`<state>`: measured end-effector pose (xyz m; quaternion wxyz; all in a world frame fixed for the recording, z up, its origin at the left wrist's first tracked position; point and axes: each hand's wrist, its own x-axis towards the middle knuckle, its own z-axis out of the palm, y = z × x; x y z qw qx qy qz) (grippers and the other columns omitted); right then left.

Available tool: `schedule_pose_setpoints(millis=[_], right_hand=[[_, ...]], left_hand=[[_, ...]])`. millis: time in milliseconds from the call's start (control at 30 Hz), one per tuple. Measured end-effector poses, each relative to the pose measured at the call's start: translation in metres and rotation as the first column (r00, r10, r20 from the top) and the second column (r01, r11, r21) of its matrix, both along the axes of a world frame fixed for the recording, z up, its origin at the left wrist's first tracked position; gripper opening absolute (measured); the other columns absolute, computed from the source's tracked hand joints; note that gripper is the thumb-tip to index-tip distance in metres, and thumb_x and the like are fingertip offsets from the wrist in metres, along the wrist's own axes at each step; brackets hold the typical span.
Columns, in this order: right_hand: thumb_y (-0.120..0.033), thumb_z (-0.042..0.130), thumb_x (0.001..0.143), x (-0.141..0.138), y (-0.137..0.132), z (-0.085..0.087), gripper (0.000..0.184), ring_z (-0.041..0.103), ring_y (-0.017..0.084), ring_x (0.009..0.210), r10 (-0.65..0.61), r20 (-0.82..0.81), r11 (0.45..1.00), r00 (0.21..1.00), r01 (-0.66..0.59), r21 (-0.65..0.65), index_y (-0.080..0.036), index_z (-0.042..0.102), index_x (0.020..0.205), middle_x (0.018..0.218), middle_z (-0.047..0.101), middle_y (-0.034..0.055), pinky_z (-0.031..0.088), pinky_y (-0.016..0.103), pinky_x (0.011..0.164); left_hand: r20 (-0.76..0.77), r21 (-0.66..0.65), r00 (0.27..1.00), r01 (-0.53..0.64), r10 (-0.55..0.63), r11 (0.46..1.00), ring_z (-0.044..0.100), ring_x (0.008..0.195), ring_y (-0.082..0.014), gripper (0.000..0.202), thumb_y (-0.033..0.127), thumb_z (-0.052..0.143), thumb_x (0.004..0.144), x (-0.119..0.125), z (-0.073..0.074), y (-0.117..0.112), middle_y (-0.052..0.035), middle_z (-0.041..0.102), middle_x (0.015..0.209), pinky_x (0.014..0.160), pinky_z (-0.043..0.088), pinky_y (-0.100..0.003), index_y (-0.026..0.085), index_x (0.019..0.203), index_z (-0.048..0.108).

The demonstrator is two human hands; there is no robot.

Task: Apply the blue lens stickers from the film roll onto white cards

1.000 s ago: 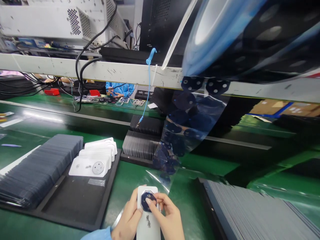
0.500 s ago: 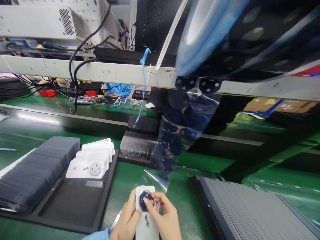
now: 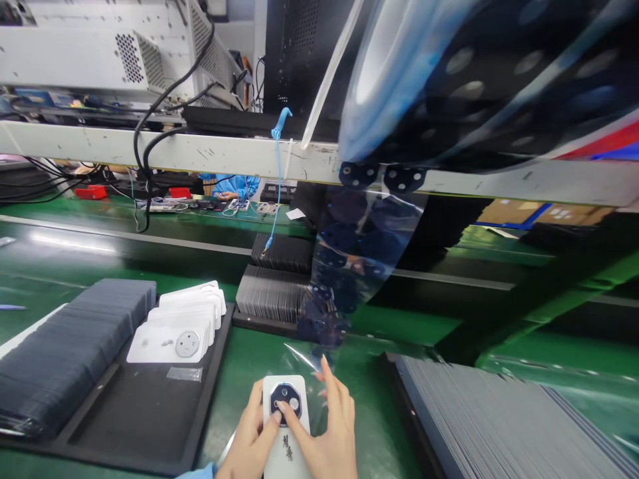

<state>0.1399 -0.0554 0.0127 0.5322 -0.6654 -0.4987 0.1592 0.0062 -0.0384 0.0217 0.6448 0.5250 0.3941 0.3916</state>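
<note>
A white phone back cover (image 3: 286, 439) stands low in the middle of the view, with a dark round lens piece (image 3: 284, 402) set near its top. My left hand (image 3: 248, 444) grips the cover along its left edge. My right hand (image 3: 324, 432) is to its right, thumb pressing on the dark lens piece while the other fingers stretch upward. Just beyond the fingertips hangs the end of a clear film strip (image 3: 349, 266) carrying several dark round pieces, fed from a big roll (image 3: 449, 73) overhead.
A black tray (image 3: 144, 412) at left holds a row of dark covers (image 3: 70, 346) and a stack of white covers (image 3: 184, 319). More dark stacks sit behind (image 3: 274, 293) and at right (image 3: 499, 419). A white rail (image 3: 174, 150) crosses above the green bench (image 3: 409, 326).
My right hand's fingers have lifted and spread while its thumb stays on the lens piece. The view has shifted slightly right and down.
</note>
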Motion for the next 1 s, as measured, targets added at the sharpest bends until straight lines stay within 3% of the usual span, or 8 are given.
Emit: schedule_pose_setpoints(millis=[33,133,267,400,633,1000], right_hand=[[-0.05,0.07,0.073,0.0,0.0,-0.001,0.073,0.055,0.028,0.093,0.01,-0.042,1.0,0.999,-0.011,-0.024,-0.026,0.046,0.137,0.11,0.06,0.0082,0.044,0.04,0.084],[-0.046,0.069,0.075,-0.004,0.0,0.0,0.055,0.059,0.024,0.085,0.105,-0.239,0.991,0.965,-0.123,-0.06,-0.025,0.057,0.125,0.103,0.065,0.0059,0.048,0.035,0.079],[-0.046,0.072,0.073,-0.009,-0.001,0.007,0.032,0.062,0.021,0.073,0.191,-0.399,0.972,0.897,-0.229,-0.048,-0.021,0.065,0.092,0.082,0.069,0.0029,0.049,0.027,0.068],[-0.048,0.072,0.074,-0.006,-0.001,0.008,0.03,0.06,0.018,0.064,0.2,-0.485,0.964,0.851,-0.26,-0.059,-0.02,0.061,0.076,0.068,0.066,0.0011,0.048,0.025,0.062],[-0.055,0.062,0.082,0.006,0.002,-0.006,0.038,0.059,0.018,0.061,0.266,-0.606,0.925,0.75,-0.376,-0.058,-0.017,0.063,0.077,0.066,0.064,0.0026,0.045,0.025,0.057],[-0.052,0.067,0.08,0.017,0.008,0.011,0.043,0.066,0.025,0.071,0.426,-0.713,0.804,0.557,-0.595,0.016,-0.017,0.07,0.104,0.077,0.071,0.0085,0.053,0.036,0.069]], left_hand=[[0.043,-0.012,0.999,0.015,-0.015,1.0,0.059,0.113,-0.0265,0.046,0.047,0.052,0.09,0.0,-0.002,0.0,-0.012,0.062,0.126,0.092,0.046,-0.034,0.021,0.126,0.04],[0.09,0.002,0.996,0.017,-0.017,1.0,0.061,0.109,-0.0264,0.051,0.049,0.056,0.087,0.001,-0.004,-0.002,-0.013,0.063,0.122,0.09,0.047,-0.033,0.02,0.126,0.04],[-0.021,0.01,1.0,0.0,0.001,1.0,0.067,0.083,-0.0198,0.046,0.05,0.058,0.085,0.003,-0.004,-0.003,-0.0094,0.069,0.106,0.084,0.048,-0.032,0.02,0.118,0.046],[-0.077,0.037,0.997,-0.012,0.015,0.999,0.064,0.074,-0.0168,0.04,0.046,0.064,0.081,0.005,-0.005,-0.002,-0.0047,0.071,0.089,0.073,0.048,-0.027,0.019,0.106,0.051],[-0.083,-0.014,0.996,0.032,-0.034,0.999,0.055,0.06,-0.0113,0.041,0.041,0.07,0.077,0.003,-0.012,0.002,0.0005,0.065,0.074,0.056,0.042,-0.021,0.018,0.104,0.048],[-0.032,-0.015,0.995,-0.098,0.098,0.995,0.06,0.086,-0.0193,0.036,0.047,0.064,0.082,0.002,0.003,0.003,-0.0038,0.065,0.091,0.077,0.047,-0.027,0.018,0.102,0.058]])
